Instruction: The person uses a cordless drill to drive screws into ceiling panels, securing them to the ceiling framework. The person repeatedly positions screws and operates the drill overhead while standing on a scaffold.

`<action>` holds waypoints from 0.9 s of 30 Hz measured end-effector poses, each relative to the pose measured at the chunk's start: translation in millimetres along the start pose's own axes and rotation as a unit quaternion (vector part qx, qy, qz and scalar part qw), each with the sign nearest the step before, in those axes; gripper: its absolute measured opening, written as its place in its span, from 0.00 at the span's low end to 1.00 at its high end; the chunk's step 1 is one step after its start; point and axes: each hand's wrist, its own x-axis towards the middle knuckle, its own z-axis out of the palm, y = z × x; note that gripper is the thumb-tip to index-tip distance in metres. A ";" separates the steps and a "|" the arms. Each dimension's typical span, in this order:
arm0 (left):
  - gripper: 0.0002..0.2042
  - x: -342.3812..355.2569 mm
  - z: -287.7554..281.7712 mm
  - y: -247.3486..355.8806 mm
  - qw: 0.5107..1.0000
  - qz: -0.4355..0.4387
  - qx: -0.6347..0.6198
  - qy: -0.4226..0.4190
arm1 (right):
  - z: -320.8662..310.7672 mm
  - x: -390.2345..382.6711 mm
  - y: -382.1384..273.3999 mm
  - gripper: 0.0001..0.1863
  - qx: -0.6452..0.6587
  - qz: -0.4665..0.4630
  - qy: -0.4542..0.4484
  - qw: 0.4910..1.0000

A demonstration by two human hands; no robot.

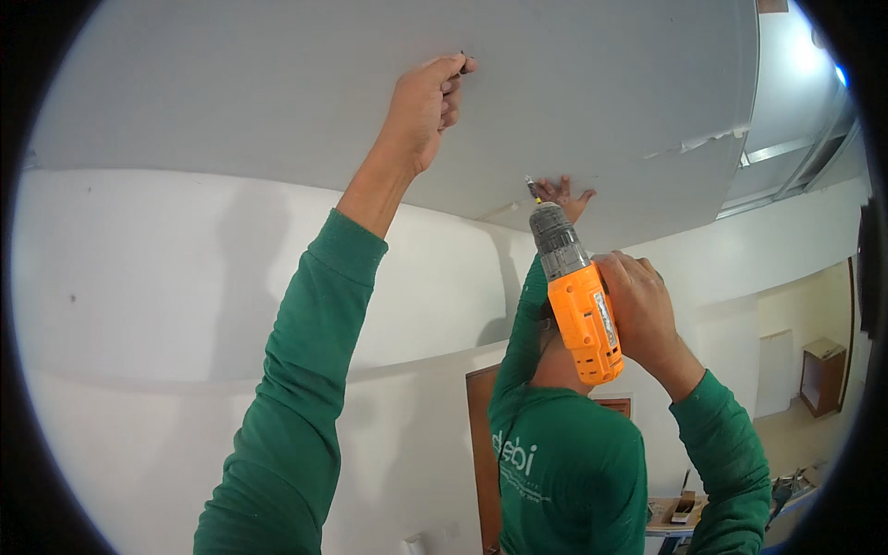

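Note:
My left hand [430,106] is raised against the underside of the grey ceiling panel [305,83], its fingers pinched on a small dark item [462,62], apparently a screw. My right hand [636,305], lower and to the right, grips an orange cordless drill [585,324] with a grey chuck; its bit points up toward the panel. Just behind the bit, a co-worker's hand [566,196] lies spread on the panel. Part of my right hand's fingers is hidden by the drill.
The co-worker [569,472], in a green shirt, stands below the drill. Open ceiling with metal framing [786,148] shows at upper right, a curved white wall [139,268] at left. A wooden door [481,435], a wooden cabinet [819,375] and a cluttered work surface [666,527] are lower down.

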 end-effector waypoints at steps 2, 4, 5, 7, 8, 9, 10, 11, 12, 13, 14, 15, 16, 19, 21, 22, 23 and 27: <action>0.13 3.6 -4.8 -5.9 0.999 -0.003 0.036 0.002 | 3.2 1.8 -1.4 0.25 0.008 -0.010 0.009 1.000; 0.13 7.7 -7.2 -15.2 0.997 -0.006 0.071 -0.010 | 2.4 4.7 0.1 0.24 0.008 -0.005 0.008 1.000; 0.13 9.2 -7.7 -19.2 0.996 -0.005 0.091 -0.021 | 0.8 6.6 1.6 0.24 0.005 0.003 0.008 1.000; 0.14 12.4 -2.2 -36.5 0.988 -0.031 0.138 -0.058 | -0.1 1.8 4.4 0.23 -0.002 0.032 -0.001 0.999; 0.14 20.2 2.8 -44.9 0.982 -0.050 0.165 -0.081 | -0.3 2.8 8.9 0.23 -0.001 0.040 0.005 0.999; 0.14 27.8 11.8 -59.1 0.973 -0.075 0.192 -0.107 | -0.1 1.7 17.1 0.23 0.001 0.053 0.008 0.999; 0.14 32.7 12.9 -70.8 0.969 -0.101 0.193 -0.120 | 1.4 4.6 19.1 0.22 0.003 0.060 0.011 0.998; 0.14 38.9 17.8 -86.7 0.964 -0.126 0.193 -0.135 | 2.0 5.3 22.4 0.22 0.000 0.059 0.012 0.998; 0.14 47.2 22.3 -105.8 0.958 -0.148 0.196 -0.150 | 7.2 6.2 28.6 0.23 -0.002 0.078 0.001 0.997; 0.14 54.5 22.8 -122.5 0.958 -0.159 0.190 -0.143 | 13.5 9.0 32.6 0.23 0.001 0.092 -0.006 0.996; 0.14 59.6 23.7 -140.6 0.958 -0.170 0.186 -0.137 | 20.9 9.7 36.1 0.23 0.005 0.106 -0.012 0.994; 0.15 60.8 32.9 -150.4 0.960 -0.173 0.173 -0.134 | 23.2 5.3 45.3 0.24 -0.007 0.115 -0.019 0.993; 0.14 61.1 37.9 -158.7 0.966 -0.175 0.148 -0.120 | 23.9 0.3 49.3 0.24 -0.017 0.126 -0.030 0.991; 0.14 59.2 52.4 -174.2 0.973 -0.186 0.095 -0.095 | 22.9 -15.3 59.3 0.25 -0.037 0.154 -0.056 0.986; 0.14 63.9 48.3 -171.6 0.972 -0.196 0.091 -0.094 | 21.0 -19.1 68.1 0.25 -0.034 0.156 -0.067 0.985; 0.14 65.3 47.8 -170.7 0.972 -0.189 0.099 -0.094 | 20.4 -18.4 69.6 0.26 -0.032 0.157 -0.066 0.985; 0.14 66.3 47.6 -169.8 0.973 -0.182 0.107 -0.093 | 20.2 -17.1 70.1 0.26 -0.028 0.158 -0.064 0.985; 0.14 62.7 44.7 -160.7 0.974 -0.185 0.094 -0.094 | 20.1 -12.1 70.7 0.26 -0.036 0.157 -0.073 0.984</action>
